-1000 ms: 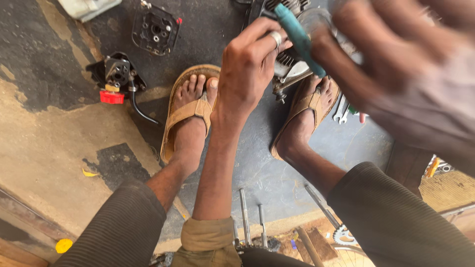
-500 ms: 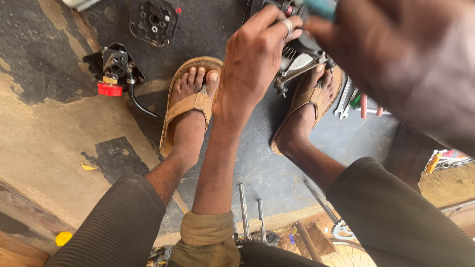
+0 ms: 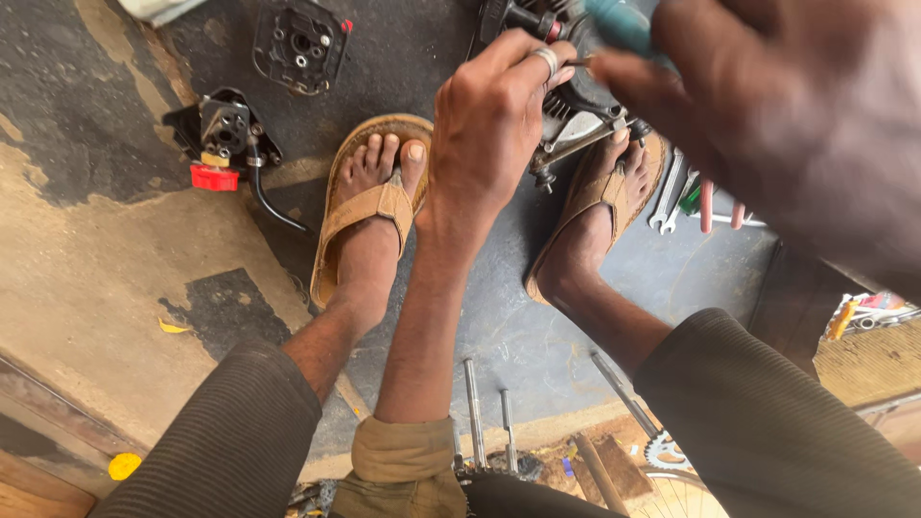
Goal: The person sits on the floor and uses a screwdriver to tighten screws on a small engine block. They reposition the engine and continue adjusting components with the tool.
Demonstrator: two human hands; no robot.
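Gripped around a teal-handled tool [image 3: 619, 21], the right hand [image 3: 777, 125] fills the far right of the view, close to the camera and blurred; its fingers curl about the handle, though how tightly cannot be told. Only the teal grip shows at the top edge, and a thin metal shaft runs from it toward the left hand's fingertips. That left hand [image 3: 494, 129] reaches out from a rolled tan sleeve, a ring on one finger, its fingers bent down onto the small engine part [image 3: 576, 120] and seemingly pinching the shaft's tip; whether it truly clasps anything is hidden by the knuckles.

Grey, finned and dark in places, the engine part sits on the dark floor at the far side, between the person's two feet in tan sandals [image 3: 369, 206], touching the toes of the right foot. To its right lie several wrenches [image 3: 672, 192] and red-handled tools. Far left rest a black casing with a red tab [image 3: 223, 139] and a black cover plate [image 3: 299, 43]. Near the person's knees stand metal rods [image 3: 473, 403], and a sprocket [image 3: 662, 451] lies to the right.
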